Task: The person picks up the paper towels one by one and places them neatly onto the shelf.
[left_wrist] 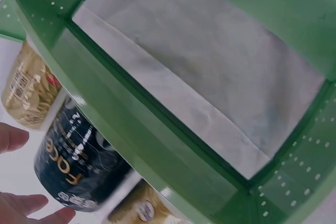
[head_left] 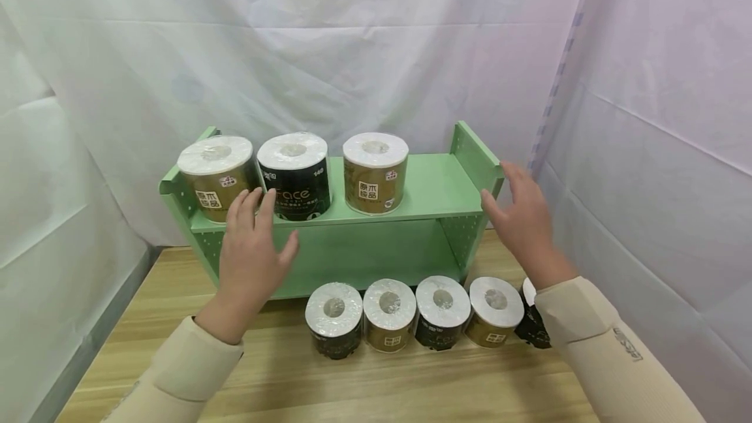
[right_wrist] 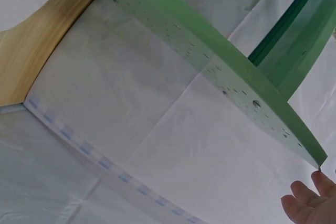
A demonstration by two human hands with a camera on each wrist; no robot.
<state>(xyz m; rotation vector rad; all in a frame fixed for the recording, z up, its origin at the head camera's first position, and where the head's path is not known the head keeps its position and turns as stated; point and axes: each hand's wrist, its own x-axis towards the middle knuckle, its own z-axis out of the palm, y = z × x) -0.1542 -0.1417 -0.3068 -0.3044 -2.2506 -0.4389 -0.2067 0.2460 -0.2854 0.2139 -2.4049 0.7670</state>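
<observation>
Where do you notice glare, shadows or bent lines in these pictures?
Head view: glints on the leftmost front roll, soft shadows on the wood-grain table; left wrist view: pale glare on the black roll; right wrist view: the green shelf's side panel looks bowed, probably lens distortion.

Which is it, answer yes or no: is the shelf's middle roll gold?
No, the middle roll on the shelf is wrapped in black.
</observation>
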